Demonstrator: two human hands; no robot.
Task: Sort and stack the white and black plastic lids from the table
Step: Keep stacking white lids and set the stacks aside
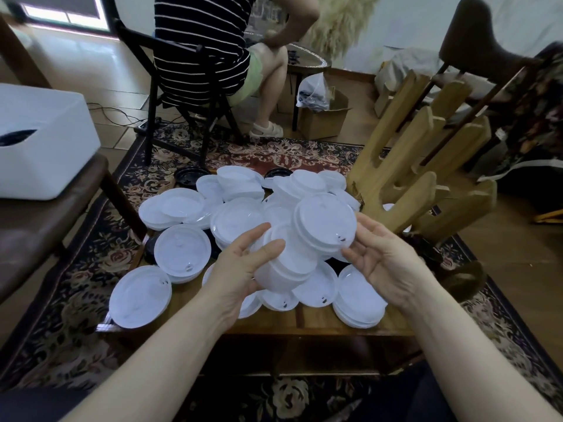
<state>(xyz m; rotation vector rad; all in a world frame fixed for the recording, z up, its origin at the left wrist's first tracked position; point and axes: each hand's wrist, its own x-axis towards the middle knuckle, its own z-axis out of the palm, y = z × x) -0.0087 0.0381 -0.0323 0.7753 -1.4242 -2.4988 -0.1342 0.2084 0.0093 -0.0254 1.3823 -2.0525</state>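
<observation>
Holding position at frame centre, a stack of white lids (286, 269) is gripped by the left hand (240, 269), thumb curled over its upper edge and fingers beneath.

- A single white lid (324, 225), tilted with its sip hole toward the lower right, is seen at 1 o'clock of the stack, overlapping its top; the fingertips of the right hand (380, 257) are touching its lower rim, fingers nearly straight and spread, palm up.
- Loose white lids (182, 254) and low piles are spread over the wooden desk (274, 322) from 8 o'clock round to 4 o'clock of the stack; one low pile (358, 296) is placed at 4 o'clock.
- Black lids (190, 176) are partly seen at 11 o'clock, at the far desk edge, and a second one (277, 172) at 12 o'clock.
- A wooden rack (420, 178) with upright slats is stood at 2 o'clock.
- A floral rug (76, 269) is laid under the desk.
- A white box (42, 141) is set on a brown seat at 10 o'clock.
- A seated person (207, 47) in a striped top is seen at 12 o'clock, on a black folding chair; a cardboard box (323, 117) is on the floor beside.
</observation>
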